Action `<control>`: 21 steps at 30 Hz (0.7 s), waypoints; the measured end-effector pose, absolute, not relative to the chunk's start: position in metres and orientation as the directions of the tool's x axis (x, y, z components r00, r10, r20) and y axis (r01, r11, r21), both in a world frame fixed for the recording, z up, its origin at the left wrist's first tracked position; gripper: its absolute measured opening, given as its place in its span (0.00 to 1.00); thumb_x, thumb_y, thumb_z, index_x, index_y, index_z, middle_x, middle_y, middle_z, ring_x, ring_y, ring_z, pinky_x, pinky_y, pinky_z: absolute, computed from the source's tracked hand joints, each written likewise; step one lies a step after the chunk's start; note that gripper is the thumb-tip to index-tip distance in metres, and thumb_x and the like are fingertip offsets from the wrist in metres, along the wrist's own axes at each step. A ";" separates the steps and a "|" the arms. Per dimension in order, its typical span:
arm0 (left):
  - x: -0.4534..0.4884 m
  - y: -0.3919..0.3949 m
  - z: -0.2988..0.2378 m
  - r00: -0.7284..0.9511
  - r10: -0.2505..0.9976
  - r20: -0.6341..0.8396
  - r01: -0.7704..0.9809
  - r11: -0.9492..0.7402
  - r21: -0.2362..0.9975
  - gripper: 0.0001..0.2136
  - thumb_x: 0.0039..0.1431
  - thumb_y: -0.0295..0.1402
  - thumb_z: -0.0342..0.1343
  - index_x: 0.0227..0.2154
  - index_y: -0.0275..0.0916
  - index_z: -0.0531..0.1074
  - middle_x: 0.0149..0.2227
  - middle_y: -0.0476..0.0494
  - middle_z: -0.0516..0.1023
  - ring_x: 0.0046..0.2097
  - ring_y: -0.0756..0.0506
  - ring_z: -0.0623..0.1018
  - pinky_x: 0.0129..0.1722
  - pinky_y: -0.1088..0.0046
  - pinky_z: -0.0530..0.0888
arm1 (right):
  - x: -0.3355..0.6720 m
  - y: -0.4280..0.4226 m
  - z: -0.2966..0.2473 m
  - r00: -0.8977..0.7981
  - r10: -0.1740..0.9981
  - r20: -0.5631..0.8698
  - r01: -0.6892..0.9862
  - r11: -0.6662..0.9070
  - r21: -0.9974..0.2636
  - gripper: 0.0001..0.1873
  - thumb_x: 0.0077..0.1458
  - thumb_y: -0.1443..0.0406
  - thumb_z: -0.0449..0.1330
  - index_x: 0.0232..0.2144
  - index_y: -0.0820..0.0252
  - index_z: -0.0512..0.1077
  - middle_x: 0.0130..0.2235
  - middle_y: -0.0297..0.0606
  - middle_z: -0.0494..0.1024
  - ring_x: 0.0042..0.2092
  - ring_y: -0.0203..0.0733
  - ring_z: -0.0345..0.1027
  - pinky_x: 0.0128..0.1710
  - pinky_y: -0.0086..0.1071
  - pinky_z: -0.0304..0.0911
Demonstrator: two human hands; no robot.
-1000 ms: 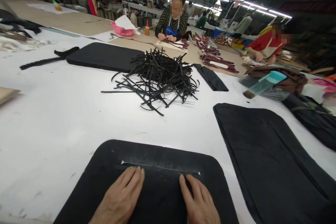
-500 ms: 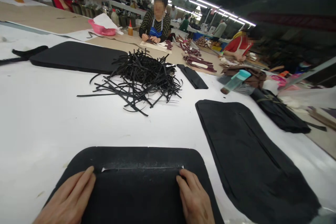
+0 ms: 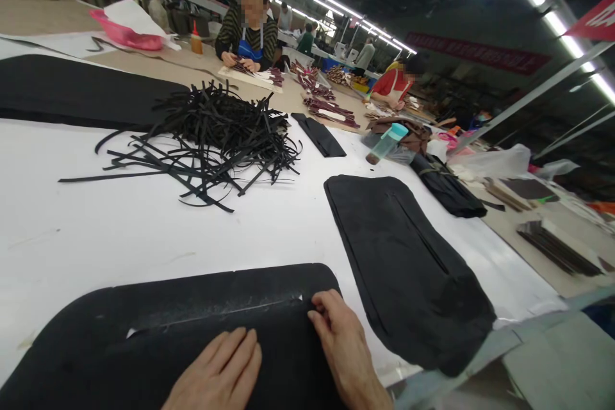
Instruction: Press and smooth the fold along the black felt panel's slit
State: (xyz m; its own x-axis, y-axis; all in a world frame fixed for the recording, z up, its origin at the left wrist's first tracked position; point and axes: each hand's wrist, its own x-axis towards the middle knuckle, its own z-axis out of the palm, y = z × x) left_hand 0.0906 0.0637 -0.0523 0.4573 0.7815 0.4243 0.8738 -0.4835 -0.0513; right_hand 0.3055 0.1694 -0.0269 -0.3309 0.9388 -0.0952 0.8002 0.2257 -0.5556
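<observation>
A black panel (image 3: 158, 295) with rounded corners lies in front of me, partly cut off by the frame's bottom edge. Across its upper part runs a slit with a small white tip at each end and whitish smears along it. My left hand (image 3: 218, 368) rests flat on the panel below the slit, fingers stretched out side by side. At the slit's right end, my right hand (image 3: 343, 339) has its fingers curled and its thumb close to the forefinger, pinching at the panel's surface. What lies between those fingertips is hardly visible.
Beyond the panel lie a heap of black strips (image 3: 225, 134) and a black stack (image 3: 86, 93). To the right are slit black pieces (image 3: 403, 250), a folded black piece (image 3: 319, 136) and a bottle with a teal lid (image 3: 387, 143). Co-workers sit at the far table.
My left hand has left the slit's left end and moved right onto the panel's middle. My right hand stays by the right end. The view has swung to the right.
</observation>
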 end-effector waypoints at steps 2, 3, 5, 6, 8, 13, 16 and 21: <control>0.103 0.075 -0.041 0.485 0.840 0.243 0.865 -0.501 0.005 0.28 0.44 0.17 0.44 0.50 0.40 0.68 0.52 0.48 0.73 0.51 0.45 0.73 0.49 0.73 0.70 | 0.302 0.171 -0.028 -0.347 0.933 -0.097 0.818 0.251 -0.519 0.10 0.54 0.74 0.51 0.34 0.54 0.66 0.34 0.33 0.68 0.35 0.40 0.65 0.34 0.30 0.58; 0.107 0.080 -0.037 0.491 0.859 0.145 0.864 -0.502 0.049 0.30 0.43 0.16 0.43 0.52 0.39 0.66 0.54 0.47 0.70 0.53 0.44 0.71 0.50 0.70 0.70 | 0.300 0.171 -0.028 -0.355 0.930 -0.097 0.828 0.265 -0.494 0.11 0.54 0.74 0.51 0.35 0.54 0.67 0.35 0.33 0.68 0.35 0.41 0.65 0.34 0.31 0.58; 0.113 0.088 -0.032 0.509 0.861 -0.010 0.854 -0.503 0.132 0.32 0.42 0.15 0.42 0.54 0.38 0.64 0.58 0.44 0.65 0.55 0.40 0.69 0.51 0.64 0.71 | 0.299 0.171 -0.030 -0.363 0.926 -0.103 0.851 0.285 -0.442 0.11 0.55 0.75 0.50 0.34 0.54 0.66 0.35 0.34 0.68 0.35 0.41 0.65 0.34 0.31 0.57; 0.116 0.091 -0.031 0.515 0.855 -0.063 0.850 -0.501 0.162 0.33 0.42 0.15 0.42 0.55 0.38 0.63 0.59 0.42 0.64 0.55 0.39 0.69 0.51 0.62 0.71 | 0.299 0.171 -0.031 -0.363 0.926 -0.106 0.861 0.290 -0.418 0.11 0.55 0.75 0.50 0.33 0.54 0.66 0.35 0.34 0.68 0.35 0.41 0.65 0.33 0.31 0.57; 0.118 0.096 -0.031 0.512 0.851 -0.118 0.853 -0.487 0.189 0.33 0.43 0.15 0.42 0.56 0.37 0.62 0.60 0.40 0.62 0.55 0.37 0.69 0.51 0.60 0.71 | 0.299 0.172 -0.031 -0.364 0.925 -0.111 0.873 0.297 -0.388 0.10 0.56 0.74 0.49 0.31 0.55 0.66 0.34 0.34 0.68 0.34 0.41 0.65 0.32 0.31 0.56; 0.121 0.095 -0.043 0.478 0.876 -0.063 0.870 -0.463 0.171 0.34 0.43 0.14 0.42 0.57 0.38 0.61 0.60 0.42 0.61 0.55 0.39 0.69 0.51 0.60 0.70 | 0.299 0.174 -0.030 -0.375 0.920 -0.109 0.867 0.307 -0.393 0.11 0.55 0.75 0.50 0.28 0.55 0.63 0.32 0.32 0.67 0.33 0.39 0.64 0.31 0.30 0.55; 0.122 0.092 -0.051 0.483 0.875 -0.023 0.868 -0.475 0.147 0.34 0.42 0.15 0.43 0.57 0.38 0.60 0.60 0.43 0.61 0.54 0.39 0.70 0.50 0.60 0.69 | 0.298 0.174 -0.029 -0.373 0.920 -0.122 0.857 0.291 -0.425 0.11 0.54 0.75 0.50 0.26 0.55 0.61 0.31 0.32 0.67 0.32 0.39 0.63 0.30 0.30 0.54; 0.126 0.093 -0.047 0.518 0.855 0.009 0.850 -0.515 0.112 0.35 0.41 0.17 0.44 0.58 0.38 0.59 0.60 0.44 0.62 0.53 0.37 0.70 0.48 0.57 0.68 | 0.298 0.172 -0.032 -0.357 0.927 -0.116 0.847 0.269 -0.458 0.09 0.57 0.71 0.49 0.26 0.55 0.59 0.29 0.32 0.66 0.32 0.39 0.62 0.29 0.30 0.53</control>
